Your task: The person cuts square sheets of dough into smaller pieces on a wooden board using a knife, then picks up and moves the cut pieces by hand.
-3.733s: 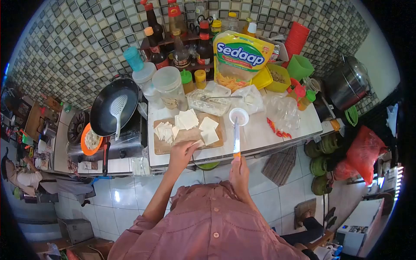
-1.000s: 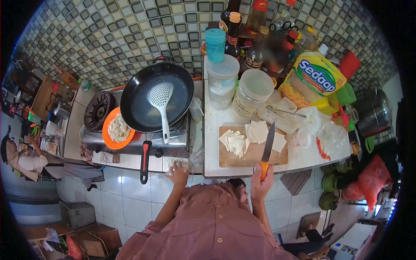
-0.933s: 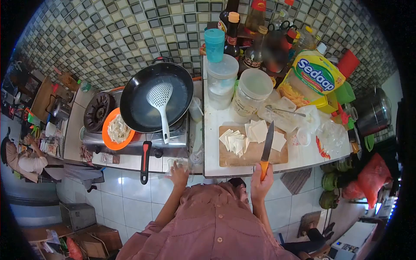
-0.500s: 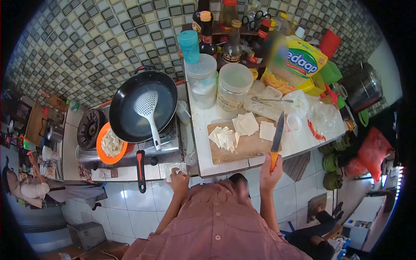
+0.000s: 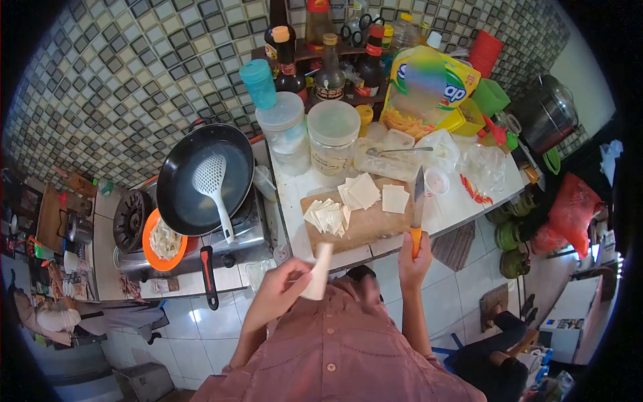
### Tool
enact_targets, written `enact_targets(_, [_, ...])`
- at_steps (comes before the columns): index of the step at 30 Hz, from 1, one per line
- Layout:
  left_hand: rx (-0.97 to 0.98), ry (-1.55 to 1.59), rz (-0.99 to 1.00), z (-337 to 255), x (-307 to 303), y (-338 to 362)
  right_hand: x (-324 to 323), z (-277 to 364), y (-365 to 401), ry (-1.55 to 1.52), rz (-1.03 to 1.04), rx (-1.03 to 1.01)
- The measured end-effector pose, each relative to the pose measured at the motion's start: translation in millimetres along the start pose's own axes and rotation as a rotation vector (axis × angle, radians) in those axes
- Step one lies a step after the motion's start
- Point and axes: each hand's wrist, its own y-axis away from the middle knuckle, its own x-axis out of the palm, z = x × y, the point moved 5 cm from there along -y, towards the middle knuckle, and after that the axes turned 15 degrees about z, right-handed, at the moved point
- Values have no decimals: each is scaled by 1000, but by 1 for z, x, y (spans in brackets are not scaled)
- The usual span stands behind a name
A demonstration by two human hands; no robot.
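My left hand (image 5: 279, 295) is closed on a pale, thin wrapper sheet (image 5: 317, 275), slightly blurred, held near my shirt in front of the counter. My right hand (image 5: 414, 260) grips the orange handle of a knife (image 5: 418, 208), its blade pointing up over the right end of the wooden cutting board (image 5: 375, 231). On the board lie a pile of cut triangular pieces (image 5: 327, 217), a few overlapping squares (image 5: 360, 192) and one separate square (image 5: 395, 199). A clear container (image 5: 260, 271) sits at the counter edge behind my left hand.
A black pan (image 5: 206, 175) with a white slotted spoon (image 5: 211, 178) rests on the stove, beside an orange plate (image 5: 149, 249) of pale pieces. Jars (image 5: 333, 137), bottles and a yellow packet (image 5: 432, 84) stand behind the board. Other people are at far left and lower right.
My left hand has risen from the clear container and moved right with a pale sheet in it. My right hand still holds the knife upright. The view has shifted slightly.
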Motion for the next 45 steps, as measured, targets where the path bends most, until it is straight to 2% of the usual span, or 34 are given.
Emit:
enact_targets(2, [134, 5, 46, -27, 21, -28, -1, 7, 2, 24, -9, -16])
enact_targets(4, [232, 140, -50, -32, 39, -58, -5, 3, 5, -53, -9, 65])
enact_targets(7, [70, 356, -65, 18, 68, -120, -14, -24, 13, 47, -42, -9])
enact_targets(9, [44, 341, -71, 60, 72, -134, -14, -35, 19, 44, -60, 39])
enact_targets(11, [20, 325, -79, 73, 76, -135, -12, -46, 23, 20, -42, 198])
enact_targets(12, [29, 297, -69, 72, 75, -133, -9, -45, 23, 20, -44, 204])
enact_targets(14, [34, 268, -65, 70, 77, -130, -3, -54, 27, -153, -72, 393])
enact_targets(15, [37, 268, -84, 63, 79, -127, -1, -65, 27, -155, -68, 395])
enact_targets(17, [40, 266, -106, 55, 81, -124, 1, -89, 27, 42, -128, 275])
enact_targets(21, [-61, 266, -45, 64, 82, -120, -5, -64, 19, 10, -68, 280])
enact_targets(23, [-76, 273, -34, 62, 84, -119, -9, -40, 13, 27, -83, 147])
enact_targets(26, [-105, 255, -98, 53, 91, -115, -11, -36, -1, 39, 40, 221])
enact_targets(29, [-119, 143, -185, 52, 96, -111, -13, -44, -14, 50, 119, 308])
enact_targets(33, [-35, -39, -365, 46, 101, -105, -18, -59, -22, 80, 177, 309])
enact_targets(35, [-11, -80, -422, 49, 103, -104, -19, -60, -25, 19, 146, 213])
enact_targets(37, [72, -223, -495, 47, 102, -105, -20, -62, -30, 97, 180, 220])
enact_targets(38, [65, -222, -500, 47, 103, -104, -20, -61, -32, 174, 210, 216])
enact_targets(41, [-25, -319, -544, 41, 104, -99, -27, -49, -34, 108, 177, 158])
enact_targets(43, [-2, -874, -553, 29, 109, -96, -34, -46, -29, 102, 221, 176])
enact_targets(45, [19, -918, -506, 25, 112, -102, -40, -42, -21, 95, 265, 191])
